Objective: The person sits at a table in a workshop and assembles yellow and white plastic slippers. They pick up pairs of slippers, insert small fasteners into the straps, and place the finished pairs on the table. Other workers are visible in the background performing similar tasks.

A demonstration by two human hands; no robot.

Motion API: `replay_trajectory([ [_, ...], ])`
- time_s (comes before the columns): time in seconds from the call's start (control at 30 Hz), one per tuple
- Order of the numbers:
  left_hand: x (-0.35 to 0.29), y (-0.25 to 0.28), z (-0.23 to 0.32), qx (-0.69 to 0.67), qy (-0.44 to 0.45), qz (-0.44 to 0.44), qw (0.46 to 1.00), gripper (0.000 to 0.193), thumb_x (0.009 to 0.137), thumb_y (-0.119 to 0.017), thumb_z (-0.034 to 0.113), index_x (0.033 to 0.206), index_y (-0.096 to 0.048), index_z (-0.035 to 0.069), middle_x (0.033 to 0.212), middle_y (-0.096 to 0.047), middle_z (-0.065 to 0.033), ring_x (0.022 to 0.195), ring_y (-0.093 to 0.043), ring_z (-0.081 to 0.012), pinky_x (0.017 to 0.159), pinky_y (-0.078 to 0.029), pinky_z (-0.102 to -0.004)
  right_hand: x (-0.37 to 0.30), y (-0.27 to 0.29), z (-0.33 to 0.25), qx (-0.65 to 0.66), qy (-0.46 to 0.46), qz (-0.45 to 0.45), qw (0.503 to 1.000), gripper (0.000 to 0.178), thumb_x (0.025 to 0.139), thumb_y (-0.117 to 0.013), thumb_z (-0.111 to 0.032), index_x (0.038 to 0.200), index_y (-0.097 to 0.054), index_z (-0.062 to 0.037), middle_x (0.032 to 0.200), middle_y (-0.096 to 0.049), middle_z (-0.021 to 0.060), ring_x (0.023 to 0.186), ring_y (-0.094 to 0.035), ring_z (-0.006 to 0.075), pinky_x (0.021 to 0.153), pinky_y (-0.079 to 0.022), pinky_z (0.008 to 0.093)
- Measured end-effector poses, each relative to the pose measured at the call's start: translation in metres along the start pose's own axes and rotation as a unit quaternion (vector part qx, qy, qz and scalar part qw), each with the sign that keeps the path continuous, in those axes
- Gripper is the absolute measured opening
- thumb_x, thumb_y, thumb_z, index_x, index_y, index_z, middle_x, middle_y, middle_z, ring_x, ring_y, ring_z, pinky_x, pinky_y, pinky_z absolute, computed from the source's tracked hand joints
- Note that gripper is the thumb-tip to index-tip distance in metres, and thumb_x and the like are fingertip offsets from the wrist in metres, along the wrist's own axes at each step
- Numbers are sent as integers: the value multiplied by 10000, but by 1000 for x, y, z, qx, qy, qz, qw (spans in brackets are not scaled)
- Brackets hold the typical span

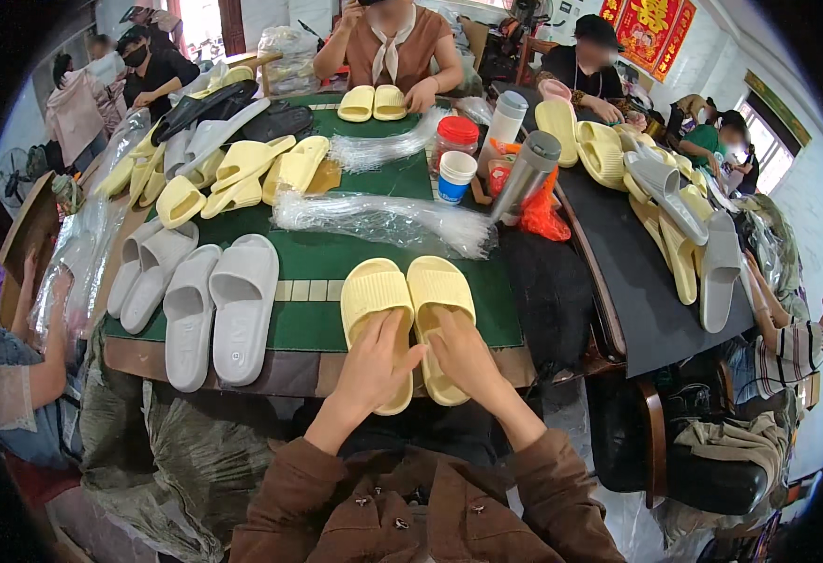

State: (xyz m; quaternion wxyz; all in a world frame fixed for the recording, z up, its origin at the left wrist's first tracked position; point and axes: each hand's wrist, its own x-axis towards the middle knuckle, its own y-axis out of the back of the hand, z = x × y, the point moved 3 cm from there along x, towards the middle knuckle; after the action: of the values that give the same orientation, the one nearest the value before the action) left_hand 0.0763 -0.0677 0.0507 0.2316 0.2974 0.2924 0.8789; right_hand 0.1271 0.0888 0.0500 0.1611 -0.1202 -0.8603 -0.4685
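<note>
A pair of yellow slippers lies side by side, toes pointing away from the person, at the near edge of the green mat, with the heels reaching past the mat's front edge onto the brown table rim. The left hand lies flat on the heel half of the left slipper, fingers stretched forward and close together, pressing down rather than gripping. The right hand rests the same way on the heel half of the right slipper, fingers extended and slightly spread, thumb toward the other hand; neither hand is closed around anything. The two hands nearly touch between the slippers. On the mat to the left of the yellow pair lie two grey slippers, also side by side, with more grey ones further left. Behind the yellow pair, across the middle of the mat, lies a heap of clear plastic bags. Beyond that stand a white cup, a red-lidded jar and a grey flask. At the far side of the mat another person sits with a second yellow pair in front of them.
</note>
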Motion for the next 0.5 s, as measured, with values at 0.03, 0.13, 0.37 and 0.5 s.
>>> replay_trajectory([
  [0.03,2,-3,1,11,9,-21,1000,635,886,-618,395,1299,-412,-42,1241,-487,-264,1153,-492,-434,972,-417,-462,4,-5,1,-51,18,-14,998,277,820,-584,-47,1072,-538,58,1075,-606,256,1013,-593,406,832,-490,456],
  [0.13,12,-12,-1,36,37,-66,996,785,830,-666,469,1310,-381,-82,1261,-466,-303,1171,-479,-442,982,-412,-464,16,-16,14,-116,-20,-100,988,222,778,-608,-48,972,-564,50,964,-630,248,942,-623,395,780,-505,460],
  [0.37,29,-15,-12,-16,120,-152,981,898,767,-715,512,1318,-352,-96,1273,-446,-330,1163,-471,-475,965,-422,-487,25,-35,40,-159,2,-133,978,142,780,-616,-96,839,-637,32,764,-657,211,748,-661,379,676,-530,461],
  [0.5,28,-18,-14,-16,94,-174,980,926,736,-749,496,1324,-338,-91,1301,-418,-328,1193,-435,-495,991,-399,-497,27,-41,54,-133,-18,-132,982,195,830,-562,-140,800,-652,30,774,-660,228,760,-662,387,695,-529,467],
])
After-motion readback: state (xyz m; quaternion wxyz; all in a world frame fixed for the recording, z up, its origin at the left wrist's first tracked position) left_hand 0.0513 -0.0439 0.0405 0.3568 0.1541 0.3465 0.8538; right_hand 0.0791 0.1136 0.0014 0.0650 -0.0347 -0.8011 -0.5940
